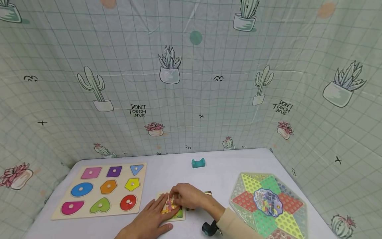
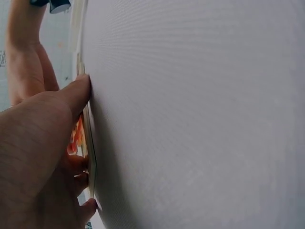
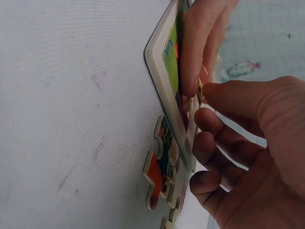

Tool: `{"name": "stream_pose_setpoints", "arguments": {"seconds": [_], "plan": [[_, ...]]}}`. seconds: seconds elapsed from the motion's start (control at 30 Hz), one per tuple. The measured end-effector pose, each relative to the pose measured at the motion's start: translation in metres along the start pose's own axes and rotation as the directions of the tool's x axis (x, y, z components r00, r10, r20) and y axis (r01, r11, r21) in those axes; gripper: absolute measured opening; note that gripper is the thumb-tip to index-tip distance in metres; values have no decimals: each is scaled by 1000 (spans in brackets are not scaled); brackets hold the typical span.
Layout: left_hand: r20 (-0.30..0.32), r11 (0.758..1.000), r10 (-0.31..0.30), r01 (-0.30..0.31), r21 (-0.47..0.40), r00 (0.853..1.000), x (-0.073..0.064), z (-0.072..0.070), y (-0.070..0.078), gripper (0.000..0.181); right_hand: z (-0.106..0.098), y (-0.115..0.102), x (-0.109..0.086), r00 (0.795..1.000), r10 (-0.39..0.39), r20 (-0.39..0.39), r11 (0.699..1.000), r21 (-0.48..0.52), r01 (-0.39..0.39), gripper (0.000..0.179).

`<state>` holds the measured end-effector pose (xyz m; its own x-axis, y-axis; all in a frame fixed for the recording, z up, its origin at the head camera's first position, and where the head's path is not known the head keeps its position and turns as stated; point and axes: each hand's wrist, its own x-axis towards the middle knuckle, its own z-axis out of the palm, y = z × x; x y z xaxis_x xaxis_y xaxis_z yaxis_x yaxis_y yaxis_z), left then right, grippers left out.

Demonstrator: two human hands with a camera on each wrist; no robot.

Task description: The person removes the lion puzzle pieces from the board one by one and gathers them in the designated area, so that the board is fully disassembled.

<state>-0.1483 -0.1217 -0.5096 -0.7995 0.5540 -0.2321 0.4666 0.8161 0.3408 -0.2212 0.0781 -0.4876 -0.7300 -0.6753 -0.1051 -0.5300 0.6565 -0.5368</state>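
A small jigsaw puzzle board (image 1: 182,218) with a pale rim lies on the table in front of me. My left hand (image 1: 149,217) rests on its left part with fingers stretched out, the thumb down by the near edge. From the right, my right hand (image 1: 189,196) reaches over the board. Its thumb and finger pinch a small puzzle piece (image 3: 200,89), mostly hidden, right beside the left fingertips. Several loose puzzle pieces (image 3: 155,179), orange and dark among them, lie against the board's right side, partly under the right hand in the head view.
To the left lies a wooden shape board (image 1: 98,177) with knobbed coloured shapes. A hexagonal star-patterned game board (image 1: 293,217) lies on the right. A teal block (image 1: 198,163) stands near the back edge, before a cactus-print curtain (image 1: 191,99). A black device (image 1: 210,229) is by the right wrist.
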Motion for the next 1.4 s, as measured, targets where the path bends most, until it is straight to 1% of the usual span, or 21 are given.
{"name": "stream_pose_setpoints", "arguments": {"seconds": [0.33,0.57,0.77,0.97,1.1,1.23,1.4], "plan": [[10,1000,21,-21,17,1000,-1,1,0,59,-3,-2,-1,1000,-2,-25,999,37,3,10],[10,1000,21,-21,15,1000,-1,0,1,58,-4,-2,0,999,-7,-41,994,106,11,7],[18,1000,8,-8,4,1000,0,0,0,58,-5,-1,-2,999,-16,-42,981,194,24,9],[11,1000,14,-14,6,1000,0,0,0,59,-10,-1,-6,997,-12,-74,965,259,31,7],[5,1000,19,-19,4,1000,0,-1,0,59,-16,3,-12,996,-6,-90,956,291,32,5],[8,1000,16,-16,5,1000,-1,-1,2,59,-23,12,-19,995,6,-104,950,311,27,7],[5,1000,19,-19,12,1000,-2,-1,3,59,-33,26,-31,993,47,-112,944,330,-7,9]]}}
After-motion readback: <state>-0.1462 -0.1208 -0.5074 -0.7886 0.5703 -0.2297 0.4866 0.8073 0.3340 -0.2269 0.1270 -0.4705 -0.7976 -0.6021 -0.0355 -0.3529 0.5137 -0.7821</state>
